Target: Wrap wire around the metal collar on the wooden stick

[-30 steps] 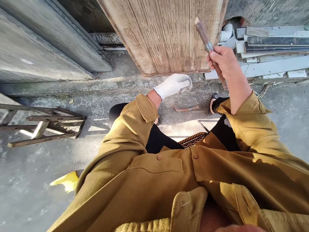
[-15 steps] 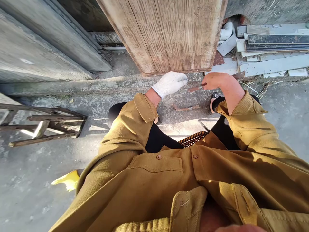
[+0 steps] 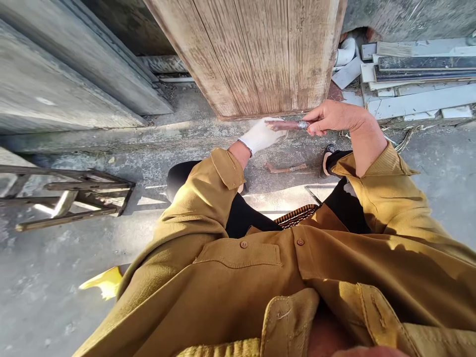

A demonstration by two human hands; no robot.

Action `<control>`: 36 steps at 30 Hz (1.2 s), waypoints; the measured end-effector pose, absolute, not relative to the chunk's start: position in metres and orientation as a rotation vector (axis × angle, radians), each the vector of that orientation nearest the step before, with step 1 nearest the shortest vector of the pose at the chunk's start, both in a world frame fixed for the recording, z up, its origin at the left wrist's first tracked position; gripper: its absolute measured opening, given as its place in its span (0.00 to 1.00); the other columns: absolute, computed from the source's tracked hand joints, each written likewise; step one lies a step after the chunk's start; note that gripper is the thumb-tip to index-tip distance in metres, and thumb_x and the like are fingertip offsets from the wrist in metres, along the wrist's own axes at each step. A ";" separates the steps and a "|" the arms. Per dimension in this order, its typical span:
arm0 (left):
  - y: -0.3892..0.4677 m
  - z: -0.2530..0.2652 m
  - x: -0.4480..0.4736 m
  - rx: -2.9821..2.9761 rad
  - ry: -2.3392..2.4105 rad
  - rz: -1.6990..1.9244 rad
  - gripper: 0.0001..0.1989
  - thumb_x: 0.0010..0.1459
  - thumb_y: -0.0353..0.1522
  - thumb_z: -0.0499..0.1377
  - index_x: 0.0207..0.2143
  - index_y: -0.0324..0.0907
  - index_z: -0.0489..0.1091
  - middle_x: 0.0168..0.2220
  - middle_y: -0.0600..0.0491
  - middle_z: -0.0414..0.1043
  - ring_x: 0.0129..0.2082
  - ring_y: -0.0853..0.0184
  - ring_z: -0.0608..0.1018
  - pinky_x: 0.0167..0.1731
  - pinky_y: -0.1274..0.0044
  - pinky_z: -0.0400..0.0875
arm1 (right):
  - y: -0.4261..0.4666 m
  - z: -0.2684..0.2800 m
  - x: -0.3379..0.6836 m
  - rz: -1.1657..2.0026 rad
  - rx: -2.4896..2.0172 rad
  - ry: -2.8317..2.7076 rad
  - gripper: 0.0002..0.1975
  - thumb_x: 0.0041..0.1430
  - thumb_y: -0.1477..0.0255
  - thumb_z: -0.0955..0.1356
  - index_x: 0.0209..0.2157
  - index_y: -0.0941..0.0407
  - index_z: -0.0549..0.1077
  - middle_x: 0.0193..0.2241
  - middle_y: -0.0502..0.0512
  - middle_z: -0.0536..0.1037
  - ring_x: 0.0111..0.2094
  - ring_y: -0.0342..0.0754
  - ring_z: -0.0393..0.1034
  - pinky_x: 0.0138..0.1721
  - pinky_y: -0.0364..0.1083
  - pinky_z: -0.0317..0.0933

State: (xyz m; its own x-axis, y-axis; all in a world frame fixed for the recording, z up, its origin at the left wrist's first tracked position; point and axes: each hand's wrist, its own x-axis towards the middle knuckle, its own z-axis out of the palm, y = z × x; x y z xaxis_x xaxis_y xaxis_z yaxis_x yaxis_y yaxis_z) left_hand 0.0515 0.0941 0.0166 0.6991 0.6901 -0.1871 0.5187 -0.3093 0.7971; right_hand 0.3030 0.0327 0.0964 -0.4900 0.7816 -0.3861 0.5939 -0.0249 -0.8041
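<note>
My right hand (image 3: 340,118), bare, pinches a short brown wooden stick (image 3: 285,125) near its right end, where silvery wire is wound round it. The stick lies almost level in front of the door-like wooden panel's lower edge. Its left end overlaps my left hand (image 3: 260,137), which wears a white knitted glove. The gloved fingers look curled, and what they hold, if anything, is hidden. Below my hands, on the concrete, lies a second, slightly bent stick (image 3: 286,168), also with wire round its right part.
The plank panel (image 3: 256,59) stands upright ahead. To the right are stacked white boards (image 3: 420,101) and a white pipe elbow (image 3: 346,50). Grey slabs (image 3: 74,74) lean at the left, above a wooden ladder-like frame (image 3: 85,196). A yellow thing (image 3: 104,282) lies at lower left.
My right hand has risen slightly and turned, bringing the stick up and left until it overlaps my gloved left hand. My left hand has shifted slightly down. The second stick stays on the ground.
</note>
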 end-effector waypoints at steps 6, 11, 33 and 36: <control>0.066 0.032 0.058 1.949 0.758 0.009 0.10 0.62 0.34 0.56 0.31 0.41 0.74 0.25 0.55 0.72 0.24 0.68 0.70 0.28 0.76 0.63 | 0.036 0.077 0.289 1.381 -1.597 -1.870 0.16 0.67 0.57 0.75 0.33 0.55 0.78 0.25 0.53 0.75 0.27 0.46 0.67 0.30 0.45 0.62; 0.065 0.034 0.058 2.227 0.767 0.004 0.13 0.63 0.35 0.55 0.32 0.42 0.77 0.29 0.53 0.76 0.29 0.66 0.72 0.33 0.75 0.62 | 0.043 0.060 0.280 0.962 -1.974 -2.174 0.13 0.68 0.65 0.75 0.30 0.56 0.77 0.20 0.54 0.71 0.26 0.49 0.68 0.31 0.47 0.60; 0.069 0.045 0.051 1.881 0.681 0.171 0.10 0.64 0.32 0.58 0.37 0.39 0.79 0.23 0.56 0.69 0.23 0.70 0.69 0.27 0.77 0.64 | 0.042 0.085 0.289 0.701 -2.137 -1.818 0.13 0.70 0.78 0.71 0.28 0.56 0.70 0.26 0.55 0.72 0.35 0.50 0.68 0.40 0.48 0.61; 0.079 0.049 0.044 2.014 0.810 0.225 0.11 0.63 0.34 0.58 0.35 0.38 0.79 0.26 0.54 0.73 0.28 0.67 0.73 0.32 0.76 0.68 | 0.043 0.079 0.291 0.960 -2.080 -2.011 0.14 0.61 0.80 0.75 0.25 0.57 0.72 0.23 0.54 0.72 0.35 0.53 0.70 0.43 0.50 0.62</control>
State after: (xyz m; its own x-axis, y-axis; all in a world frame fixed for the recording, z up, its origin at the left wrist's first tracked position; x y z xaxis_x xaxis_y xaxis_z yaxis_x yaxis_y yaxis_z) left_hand 0.0443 0.0791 0.0492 0.7664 0.6237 -0.1538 0.4544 -0.3572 0.8160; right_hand 0.2911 0.0433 0.0788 -0.0663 0.9277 -0.3675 0.8690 -0.1273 -0.4781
